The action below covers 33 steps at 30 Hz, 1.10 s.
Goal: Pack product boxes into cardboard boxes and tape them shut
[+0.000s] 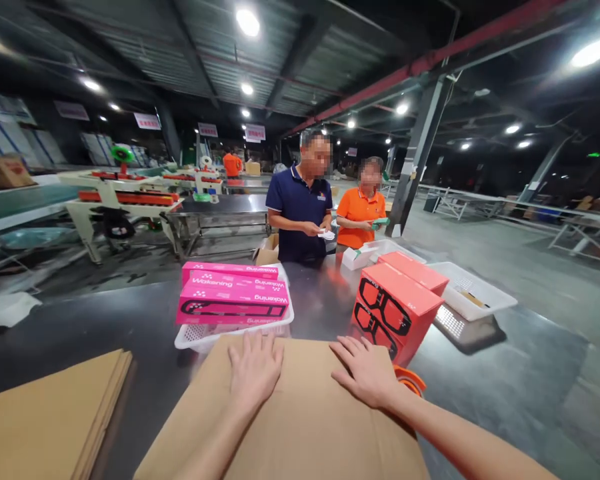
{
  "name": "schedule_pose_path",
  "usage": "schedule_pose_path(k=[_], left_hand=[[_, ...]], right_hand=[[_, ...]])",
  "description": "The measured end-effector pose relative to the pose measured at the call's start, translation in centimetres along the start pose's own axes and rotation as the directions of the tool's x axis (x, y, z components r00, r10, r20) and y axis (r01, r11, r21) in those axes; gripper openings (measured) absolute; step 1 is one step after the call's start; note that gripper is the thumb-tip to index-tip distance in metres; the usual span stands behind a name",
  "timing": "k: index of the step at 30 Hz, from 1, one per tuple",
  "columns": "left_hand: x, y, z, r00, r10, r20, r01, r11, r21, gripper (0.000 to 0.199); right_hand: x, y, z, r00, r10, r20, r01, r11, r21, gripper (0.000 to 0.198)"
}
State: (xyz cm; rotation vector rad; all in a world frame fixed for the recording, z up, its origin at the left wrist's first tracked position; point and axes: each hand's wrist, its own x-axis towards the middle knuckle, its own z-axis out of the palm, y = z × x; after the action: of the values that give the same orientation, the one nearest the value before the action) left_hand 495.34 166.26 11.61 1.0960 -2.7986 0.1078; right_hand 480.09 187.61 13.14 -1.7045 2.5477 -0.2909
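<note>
Both palms press flat and unclenched, the left hand [254,371] and right hand [366,371] well spread on the cardboard box [300,427] at the worktop's [130,320] near edge, where even pressure probably seats the flaps, pink boxes [231,301] just beyond.

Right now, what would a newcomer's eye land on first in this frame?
Probably both hands, left hand and right hand, pressed flat on a cardboard box in the foreground. Just beyond, bright pink boxes fill a white basket, orange boxes stand to their right, and two people face the table.
</note>
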Motion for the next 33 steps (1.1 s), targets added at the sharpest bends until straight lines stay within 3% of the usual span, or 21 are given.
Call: schedule_pose_path(k=[10,16,33], left_hand=[[-0.3,-0.1,-0.2,0.999,0.003,-0.046,-0.006,0.999,-0.052,0.055],[-0.6,0.0,0.1,0.999,0.048,-0.015,-0.049,0.991,-0.126,0.056],[-0.6,0.2,-0.6,0.998,0.061,-0.006,-0.061,0.99,-0.129,0.054]], right_hand=[[-0.5,-0.2,0.2,0.999,-0.005,-0.041,0.005,1.0,-0.001,0.058],[-2.0,-0.5,0.5,0.998,0.05,-0.037,-0.049,0.999,0.016,0.059],[-1.9,-0.2,0.1,0.998,0.052,-0.023,-0.052,0.999,0.006,0.061]])
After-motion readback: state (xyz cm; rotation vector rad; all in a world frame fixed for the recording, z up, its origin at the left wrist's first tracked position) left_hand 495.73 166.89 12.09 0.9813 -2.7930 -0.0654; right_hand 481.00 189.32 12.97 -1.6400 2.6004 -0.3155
